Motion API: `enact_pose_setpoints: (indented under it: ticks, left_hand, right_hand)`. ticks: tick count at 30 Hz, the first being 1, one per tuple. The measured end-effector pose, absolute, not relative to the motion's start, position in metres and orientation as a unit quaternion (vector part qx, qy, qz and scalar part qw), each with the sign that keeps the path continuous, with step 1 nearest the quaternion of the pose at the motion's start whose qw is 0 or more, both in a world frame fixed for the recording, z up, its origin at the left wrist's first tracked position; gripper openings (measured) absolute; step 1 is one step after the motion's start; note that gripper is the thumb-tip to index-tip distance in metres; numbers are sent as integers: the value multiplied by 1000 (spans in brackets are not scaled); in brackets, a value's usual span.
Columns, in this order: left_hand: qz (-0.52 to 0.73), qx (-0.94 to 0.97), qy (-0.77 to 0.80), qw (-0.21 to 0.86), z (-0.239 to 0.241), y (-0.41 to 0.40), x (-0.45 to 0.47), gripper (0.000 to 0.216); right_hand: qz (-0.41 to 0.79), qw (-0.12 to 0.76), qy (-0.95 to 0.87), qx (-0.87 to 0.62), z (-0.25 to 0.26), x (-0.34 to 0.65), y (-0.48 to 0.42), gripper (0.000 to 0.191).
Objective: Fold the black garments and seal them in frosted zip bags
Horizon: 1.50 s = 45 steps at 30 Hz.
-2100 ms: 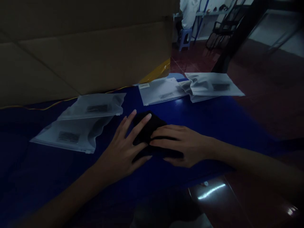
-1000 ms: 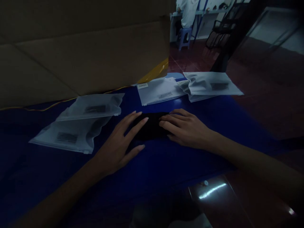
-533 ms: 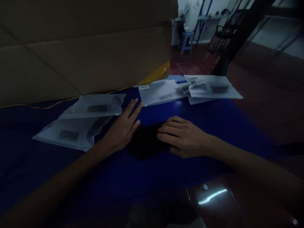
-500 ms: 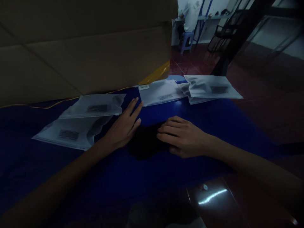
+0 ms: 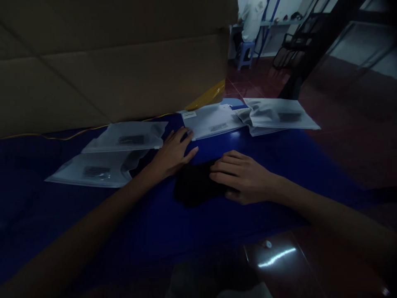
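1. One left hand [image 5: 177,152], palm down at the end of an extended arm, spreads its fingers by the near corner of a white pouch [image 5: 214,121]; whether they touch it is unclear.
2. One right hand [image 5: 242,178], its fingers bent and close together, rests over the right end of a black item [image 5: 195,184]; how firmly it grips cannot be told.
3. One such black item lies on the blue table [image 5: 149,231] between the hands, its details lost in the dark.
4. Two translucent zip pouches [image 5: 89,170] overlap at left; at least two more white pouches [image 5: 276,112] are stacked at right, beside the single one at center.
5. One cardboard box [image 5: 124,78] stands behind, yellow tape [image 5: 208,96] at its lower corner.
6. One person [image 5: 252,20] sits on one blue stool [image 5: 245,54] in the background, near one dark chair [image 5: 293,43].
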State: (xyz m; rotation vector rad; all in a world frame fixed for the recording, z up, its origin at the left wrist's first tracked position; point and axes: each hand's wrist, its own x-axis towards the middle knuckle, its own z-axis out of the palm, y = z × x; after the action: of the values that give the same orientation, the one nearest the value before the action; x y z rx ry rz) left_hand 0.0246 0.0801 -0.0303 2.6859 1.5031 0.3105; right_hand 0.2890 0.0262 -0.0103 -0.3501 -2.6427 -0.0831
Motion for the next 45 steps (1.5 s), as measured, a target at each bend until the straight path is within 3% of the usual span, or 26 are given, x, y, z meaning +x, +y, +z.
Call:
enact_pose_setpoints:
  ticks: [7,16,20,28,34,41,45]
  left_hand:
    - [93,878,470,-20,-18,57,25,49]
    - [73,887,447,-90,-13,21,10,59]
    - [66,871,475,-104,-14,17,6,54]
    - [145,866,473,-68,-15,22,-2,42]
    - [218,857,464,-41,-20,24,-1,35]
    - [227,867,438,-69,-20,23,1,20]
    - [205,884,403,-124,-14,16,4,24]
  right_hand:
    - [-57,252,-960,-110,-12,291,29,28]
    - [-68,275,-956,-78,-11,294,27,24]
    - [-67,241,-965,-76,-9,294,27,23]
    - [-58,253,-963,-74,-7,296,29,63]
    - [-137,234,-959,-81,1,293,23,22]
    - [-223,238,-940,-103,2,289,21,22]
    - [-223,267,-934,-85,0,290,19,19]
